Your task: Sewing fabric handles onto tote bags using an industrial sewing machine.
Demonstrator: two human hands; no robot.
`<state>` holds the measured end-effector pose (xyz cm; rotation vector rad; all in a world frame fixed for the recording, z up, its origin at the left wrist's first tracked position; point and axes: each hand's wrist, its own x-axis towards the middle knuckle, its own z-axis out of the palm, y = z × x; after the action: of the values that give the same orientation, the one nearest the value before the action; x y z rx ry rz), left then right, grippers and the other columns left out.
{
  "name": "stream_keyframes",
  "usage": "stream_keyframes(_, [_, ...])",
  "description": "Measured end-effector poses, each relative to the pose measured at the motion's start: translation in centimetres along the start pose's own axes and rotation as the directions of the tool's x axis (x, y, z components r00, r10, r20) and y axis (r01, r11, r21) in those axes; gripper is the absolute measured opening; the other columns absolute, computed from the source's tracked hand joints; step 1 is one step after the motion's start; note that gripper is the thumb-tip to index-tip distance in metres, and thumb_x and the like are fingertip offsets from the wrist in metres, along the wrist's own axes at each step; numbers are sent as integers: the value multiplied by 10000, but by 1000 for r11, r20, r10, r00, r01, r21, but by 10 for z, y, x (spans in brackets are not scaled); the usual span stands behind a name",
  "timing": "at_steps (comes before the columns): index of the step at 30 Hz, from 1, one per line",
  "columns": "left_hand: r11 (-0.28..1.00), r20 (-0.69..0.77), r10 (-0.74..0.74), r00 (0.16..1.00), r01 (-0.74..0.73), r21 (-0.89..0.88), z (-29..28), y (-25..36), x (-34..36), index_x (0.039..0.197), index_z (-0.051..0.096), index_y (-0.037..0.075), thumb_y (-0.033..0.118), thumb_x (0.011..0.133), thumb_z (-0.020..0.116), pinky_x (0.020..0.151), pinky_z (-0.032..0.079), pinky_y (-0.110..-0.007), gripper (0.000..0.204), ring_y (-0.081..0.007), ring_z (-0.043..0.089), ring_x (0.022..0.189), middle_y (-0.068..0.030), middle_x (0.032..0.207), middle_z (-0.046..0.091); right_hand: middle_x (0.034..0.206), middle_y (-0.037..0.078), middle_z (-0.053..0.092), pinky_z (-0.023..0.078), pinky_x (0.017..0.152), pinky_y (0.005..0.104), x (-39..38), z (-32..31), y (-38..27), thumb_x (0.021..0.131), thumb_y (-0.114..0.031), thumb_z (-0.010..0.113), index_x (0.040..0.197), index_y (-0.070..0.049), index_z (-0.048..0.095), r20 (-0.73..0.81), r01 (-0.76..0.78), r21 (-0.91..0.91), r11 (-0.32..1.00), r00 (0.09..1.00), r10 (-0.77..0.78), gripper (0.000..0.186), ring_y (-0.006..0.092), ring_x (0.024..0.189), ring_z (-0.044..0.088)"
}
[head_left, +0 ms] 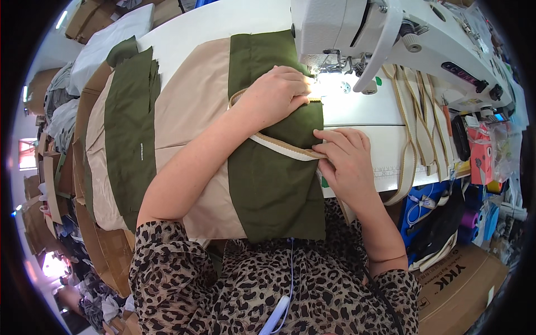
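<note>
A panel of dark green and beige fabric (273,190) lies on the sewing machine's white bed, its green part by the needle area. On the green part a white and tan webbing strap (279,147) makes a loop. My left hand (276,95) is curled over one end of the strap beside the needle area, fingers together and pressing down; its fingertips are partly lost in the lamp's glare. My right hand (347,162) pinches the strap's other run between thumb and fingers at the green fabric's right edge. The white sewing machine (346,28) stands just beyond my hands.
Several tan-edged webbing straps (410,111) hang over the table at the right. More green and beige fabric (131,134) is draped at the left, beside a cardboard box (103,245). Another cardboard box (463,285) sits low at the right, near a pink box (480,153).
</note>
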<state>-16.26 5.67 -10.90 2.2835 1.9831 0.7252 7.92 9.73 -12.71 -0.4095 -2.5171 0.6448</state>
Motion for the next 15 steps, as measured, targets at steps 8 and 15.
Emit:
stream_keyframes(8, [1000,-10,0,1000,0,12,-1,-7,2,1004,747,36,150,858,739,940,536,-387,186,-276,653,1090,-82,1080,729,1211,5,661,382,1031,438,7,3,-2,750,-79,725,968,-85,699,-12,2,-19,1000,1000,-2,220,219,1132,569])
stream_keyframes(15, [1000,-6,21,1000,-21,20,-2,-9,6,1033,742,35,146,866,728,952,533,-379,201,-271,647,1094,-81,1134,731,1220,6,689,394,1024,412,6,3,-3,733,-43,704,976,-78,728,-24,16,-42,999,1000,-17,247,249,1127,577])
